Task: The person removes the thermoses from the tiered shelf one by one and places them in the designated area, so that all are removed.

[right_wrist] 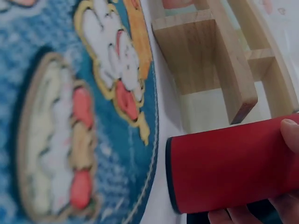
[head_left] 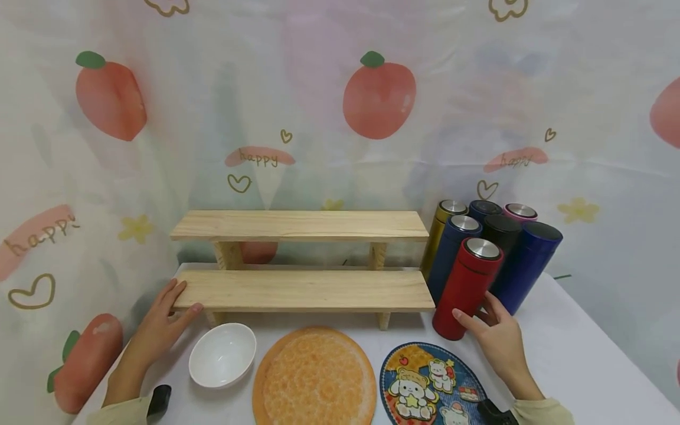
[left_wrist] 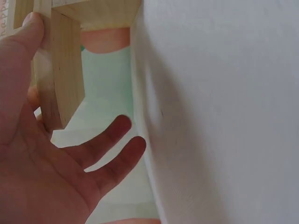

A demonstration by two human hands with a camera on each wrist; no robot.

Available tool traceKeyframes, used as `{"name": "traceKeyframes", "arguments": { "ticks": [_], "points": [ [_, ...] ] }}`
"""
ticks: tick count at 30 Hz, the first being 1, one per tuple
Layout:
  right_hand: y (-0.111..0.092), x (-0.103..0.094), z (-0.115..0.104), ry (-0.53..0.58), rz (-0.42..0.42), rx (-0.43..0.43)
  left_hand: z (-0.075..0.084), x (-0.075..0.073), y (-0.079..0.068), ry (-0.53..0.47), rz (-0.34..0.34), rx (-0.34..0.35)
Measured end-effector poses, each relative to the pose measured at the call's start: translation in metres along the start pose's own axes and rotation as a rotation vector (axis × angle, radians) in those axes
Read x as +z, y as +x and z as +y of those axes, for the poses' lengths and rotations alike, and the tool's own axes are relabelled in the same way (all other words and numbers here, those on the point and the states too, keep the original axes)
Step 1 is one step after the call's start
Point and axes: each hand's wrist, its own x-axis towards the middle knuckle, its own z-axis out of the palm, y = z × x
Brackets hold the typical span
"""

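Observation:
My left hand (head_left: 159, 330) grips the left end of the lower board of a two-step wooden shelf (head_left: 305, 292). In the left wrist view the thumb (left_wrist: 32, 35) lies on the board's edge, while two fingers (left_wrist: 122, 156) stretch out free of the wood. My right hand (head_left: 499, 339) holds a red thermos flask (head_left: 463, 295) with a silver lid low on its body, thumb in front and fingers behind. The flask leans slightly beside the shelf's right end. In the right wrist view its dark-rimmed base (right_wrist: 173, 177) shows near the tablecloth.
Several other flasks, among them a blue one (head_left: 526, 265) and a gold one (head_left: 440, 230), cluster behind the red one. Before the shelf lie a white bowl (head_left: 222, 357), a round bread-patterned mat (head_left: 314, 378) and a cartoon mat (head_left: 425, 383). A fruit-printed curtain (head_left: 319, 106) hangs behind.

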Motion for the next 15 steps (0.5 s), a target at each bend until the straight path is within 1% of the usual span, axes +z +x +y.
{"name": "traceKeyframes", "arguments": {
  "ticks": [3,5,6,9,11,13,15],
  "points": [
    [-0.004,0.0,0.001,-0.058,-0.017,-0.017,0.0,-0.002,-0.002,0.029,-0.001,-0.007],
    [-0.008,-0.001,0.001,-0.117,0.015,-0.048,0.002,-0.003,-0.003,0.059,0.007,0.0],
    [-0.011,-0.002,0.0,-0.14,0.055,-0.07,0.003,-0.003,-0.004,0.077,0.021,0.012],
    [-0.017,-0.005,-0.005,-0.191,0.223,-0.154,0.013,-0.004,-0.006,0.139,0.072,0.045],
    [-0.02,-0.006,-0.009,-0.196,0.329,-0.227,0.022,-0.004,-0.009,0.178,0.126,0.093],
    [-0.023,-0.006,-0.015,-0.194,0.389,-0.304,0.034,-0.004,-0.013,0.199,0.175,0.153],
    [-0.025,-0.004,-0.021,-0.192,0.404,-0.389,0.047,-0.004,-0.017,0.213,0.214,0.225]
  ]
}}
